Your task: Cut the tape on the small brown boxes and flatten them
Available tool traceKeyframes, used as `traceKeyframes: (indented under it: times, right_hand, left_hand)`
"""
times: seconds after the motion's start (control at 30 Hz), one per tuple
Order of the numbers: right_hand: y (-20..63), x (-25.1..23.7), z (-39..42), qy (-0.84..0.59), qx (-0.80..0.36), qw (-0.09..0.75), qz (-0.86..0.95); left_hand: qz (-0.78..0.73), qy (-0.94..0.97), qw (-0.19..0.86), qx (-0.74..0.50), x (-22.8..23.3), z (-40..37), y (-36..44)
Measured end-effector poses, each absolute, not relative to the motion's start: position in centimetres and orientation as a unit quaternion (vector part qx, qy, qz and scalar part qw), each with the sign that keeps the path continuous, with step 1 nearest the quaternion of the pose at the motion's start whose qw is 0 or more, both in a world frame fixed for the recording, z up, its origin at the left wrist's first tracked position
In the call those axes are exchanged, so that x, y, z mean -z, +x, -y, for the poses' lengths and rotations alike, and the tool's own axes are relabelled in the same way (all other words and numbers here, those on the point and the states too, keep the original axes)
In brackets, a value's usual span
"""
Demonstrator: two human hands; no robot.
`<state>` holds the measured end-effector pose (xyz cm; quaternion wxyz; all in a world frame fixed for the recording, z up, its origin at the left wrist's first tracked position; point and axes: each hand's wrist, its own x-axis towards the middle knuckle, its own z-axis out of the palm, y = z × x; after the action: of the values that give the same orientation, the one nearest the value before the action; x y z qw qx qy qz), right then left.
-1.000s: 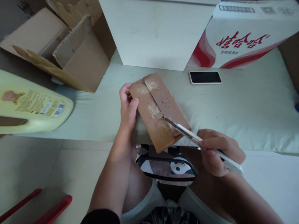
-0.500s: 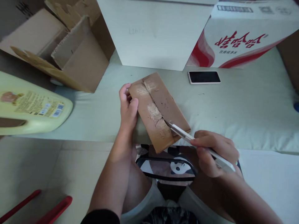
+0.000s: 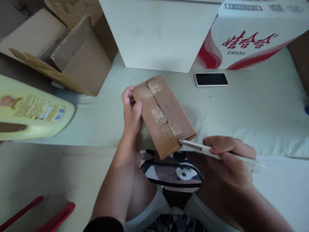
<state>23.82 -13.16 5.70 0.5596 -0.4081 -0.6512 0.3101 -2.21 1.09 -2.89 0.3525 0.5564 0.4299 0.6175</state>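
Pale bedding (image 3: 241, 109) lay under everything, with cartons stacked behind and a phone (image 3: 211, 79) off to the right. My left hand (image 3: 131, 111) was closed on the upper left edge of the small taped box (image 3: 166, 116), whose long axis ran from upper left to lower right. My right hand (image 3: 229, 158) gripped the utility knife (image 3: 200, 148), its blade meeting the box's near right corner from the right

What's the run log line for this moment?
left hand: grips flat brown cardboard box | right hand: white utility knife, tip at box's near end
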Motion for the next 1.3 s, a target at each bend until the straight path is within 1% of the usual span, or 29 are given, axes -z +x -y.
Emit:
traceKeyframes:
  times: [0.13,0.2,0.27,0.3,0.33,0.4,0.43,0.47,0.53,0.63,0.73,0.8,0.87,0.93,1.0,1.07,1.1,1.17,1.3]
  right_hand:
    - [25.1,-6.0,11.9,-0.332,-0.332,0.668,0.578]
    - [26.1,-5.5,10.8,-0.340,-0.297,0.710,0.540]
    - [27.3,-4.3,9.6,-0.412,-0.217,0.732,0.497]
    - [27.7,-3.5,9.1,-0.464,-0.167,0.717,0.492]
    - [28.2,-2.6,8.6,-0.517,-0.116,0.681,0.505]
    - [28.7,-0.8,7.7,-0.592,-0.051,0.563,0.574]
    - [28.8,0.0,7.4,-0.614,-0.041,0.498,0.612]
    - [28.9,0.8,7.2,-0.628,-0.042,0.440,0.640]
    - [28.8,2.1,6.8,-0.649,-0.069,0.364,0.664]
    - [28.7,3.6,6.4,-0.669,-0.116,0.302,0.670]
    - [28.6,4.2,6.2,-0.676,-0.126,0.282,0.669]
    - [28.5,3.9,6.2,-0.674,-0.112,0.291,0.669]
    - [28.1,3.0,6.5,-0.657,-0.098,0.328,0.672]
    - [27.4,1.4,7.2,-0.616,-0.085,0.385,0.683]
    - [26.4,-0.2,8.1,-0.553,-0.075,0.437,0.706]
    - [25.3,-1.6,9.1,-0.471,-0.081,0.463,0.747]
    - [24.8,-2.1,9.5,-0.431,-0.088,0.463,0.769]
    - [24.0,-2.9,10.2,-0.386,-0.100,0.437,0.806]
    - [23.2,-3.8,10.4,-0.435,-0.101,0.339,0.828]
  left_hand:
    - [-0.428,0.553,0.362,-0.617,3.2,-1.2,-2.4]
    - [-0.426,0.551,0.371,-0.615,3.2,-1.2,-2.5]
    - [-0.427,0.547,0.376,-0.614,3.3,-1.2,-2.6]
    - [-0.429,0.546,0.376,-0.614,3.3,-1.2,-2.6]
    - [-0.431,0.545,0.375,-0.614,3.3,-1.2,-2.6]
    - [-0.433,0.546,0.371,-0.614,3.2,-1.1,-2.6]
    - [-0.433,0.547,0.369,-0.614,3.2,-1.1,-2.6]
    - [-0.433,0.548,0.369,-0.614,3.2,-1.1,-2.6]
    - [-0.430,0.548,0.370,-0.615,3.2,-1.2,-2.6]
    - [-0.425,0.549,0.376,-0.614,3.3,-1.2,-2.5]
    - [-0.420,0.555,0.378,-0.610,3.3,-1.3,-2.5]
    - [-0.418,0.557,0.377,-0.611,3.3,-1.3,-2.5]
    - [-0.417,0.556,0.379,-0.611,3.2,-1.3,-2.5]
    - [-0.416,0.556,0.381,-0.610,3.2,-1.2,-2.4]
    - [-0.416,0.556,0.381,-0.610,3.0,-1.2,-2.4]
    - [-0.417,0.552,0.381,-0.613,2.9,-1.1,-2.2]
    - [-0.419,0.548,0.382,-0.614,2.8,-1.0,-2.2]
    - [-0.423,0.540,0.385,-0.617,2.6,-0.9,-2.0]
    - [-0.427,0.529,0.391,-0.620,2.4,-0.8,-1.8]
